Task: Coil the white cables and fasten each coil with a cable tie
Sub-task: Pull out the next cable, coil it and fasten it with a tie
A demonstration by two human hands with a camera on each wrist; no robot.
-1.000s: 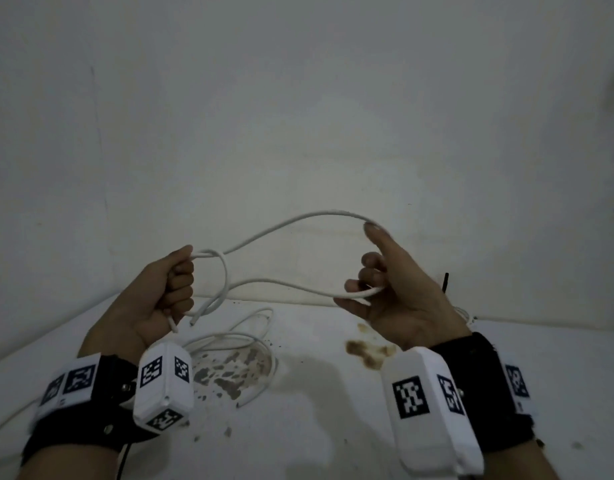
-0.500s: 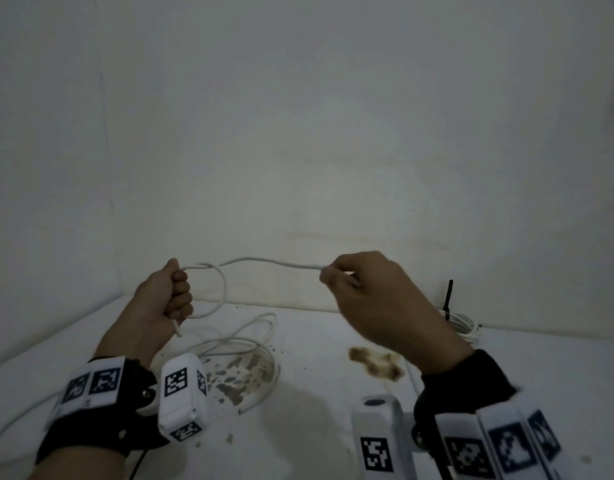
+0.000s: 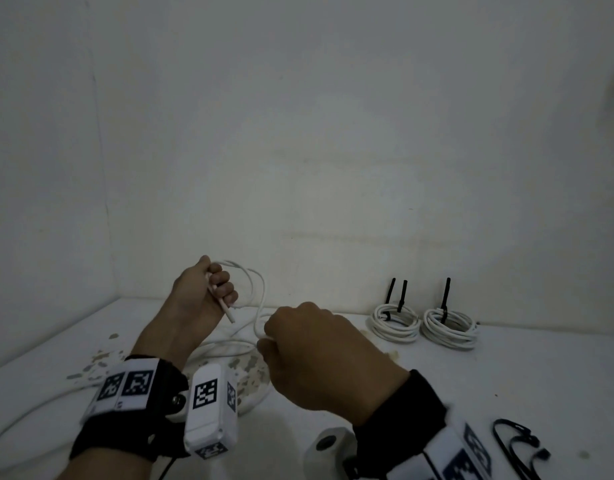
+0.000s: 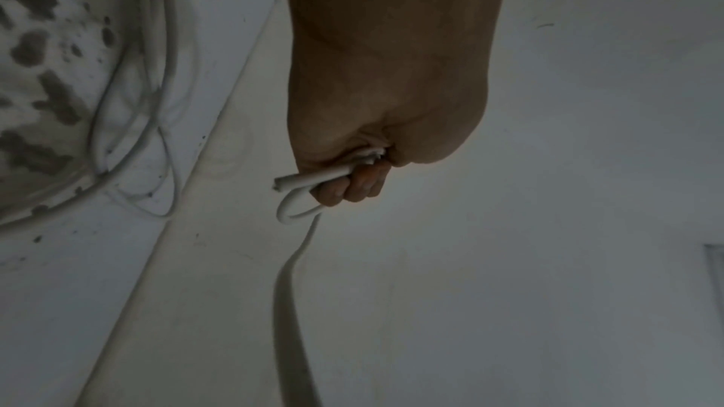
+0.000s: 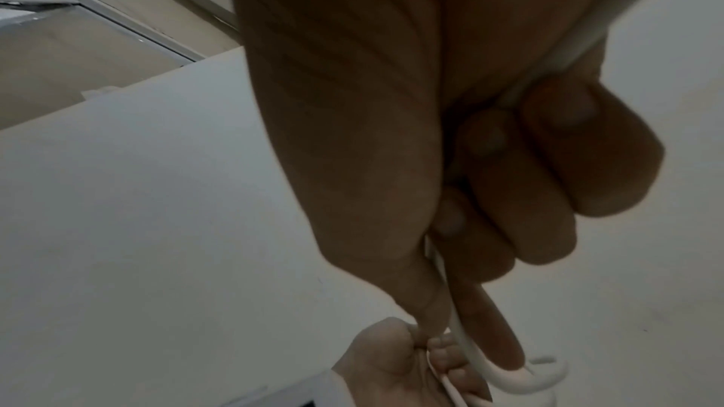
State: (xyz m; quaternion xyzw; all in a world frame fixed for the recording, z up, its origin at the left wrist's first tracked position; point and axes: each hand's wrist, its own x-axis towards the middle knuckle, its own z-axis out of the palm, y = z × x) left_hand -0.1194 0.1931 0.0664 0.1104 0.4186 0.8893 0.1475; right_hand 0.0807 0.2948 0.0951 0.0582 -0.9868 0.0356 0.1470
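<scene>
Done: two finished coils are lying side by side at the back of the desk, the left coil and the right coil, each one bound with black cable ties whose tails are sticking up.
In hand: a third white cable is being wound above the desk, with only a couple of loops showing so far.
Left hand: the left hand is gripping the gathered loops in a closed fist, fingers curling round the cable, the cut end poking out below the fist.
Right hand: the right hand is closing round the running length just beside the left hand, the cable passing through its curled fingers.
Slack: most of the cable is lying loose on the desk, trailing from under the hands off to the left edge.
Spare ties: loose black cable ties are lying at the near right of the desk.
Left to do: by my judgement, the slack needs winding in, then this coil needs a tie; whether more cables are waiting out of view cannot be told.
</scene>
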